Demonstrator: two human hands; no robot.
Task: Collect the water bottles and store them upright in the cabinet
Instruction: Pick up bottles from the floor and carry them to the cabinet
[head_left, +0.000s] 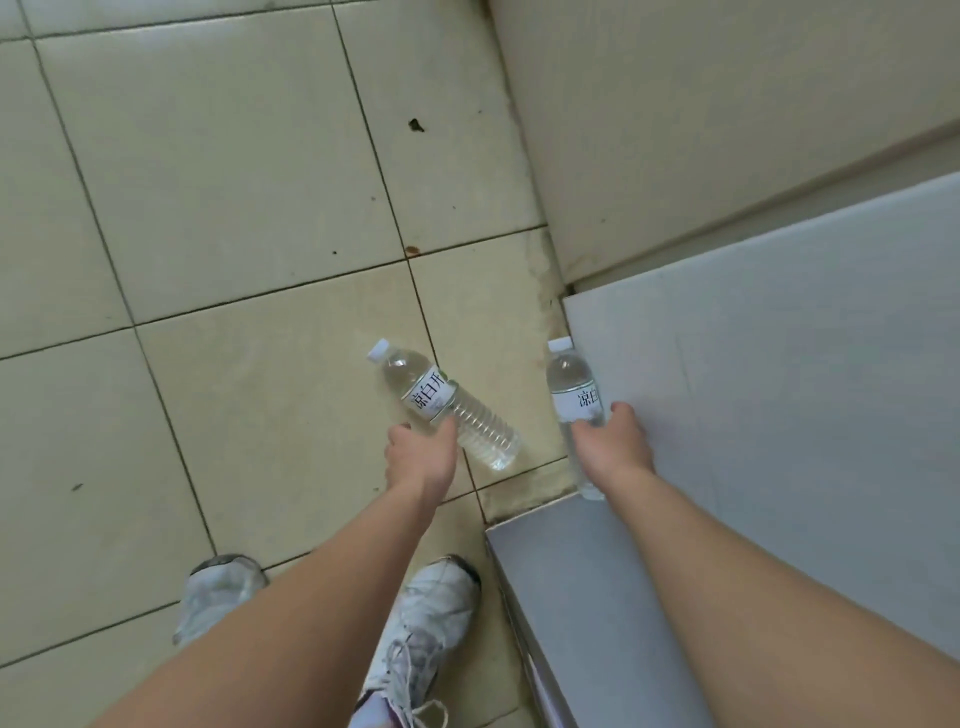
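Two clear water bottles with white caps and white labels are in my hands above the tiled floor. My left hand (423, 457) grips the first bottle (447, 405) around its middle; it lies tilted, cap toward the upper left. My right hand (615, 441) holds the second bottle (571, 387) near its middle, cap pointing away from me, its base hidden behind my wrist. This bottle is right beside the edge of the grey cabinet (779, 364) at the right. The cabinet's inside is not visible.
Beige floor tiles (234, 208) with dark stains fill the left and centre. A cream wall panel (701, 104) stands at the upper right behind the cabinet. My two white shoes (415, 623) are on the floor below, next to a lower grey surface (582, 597).
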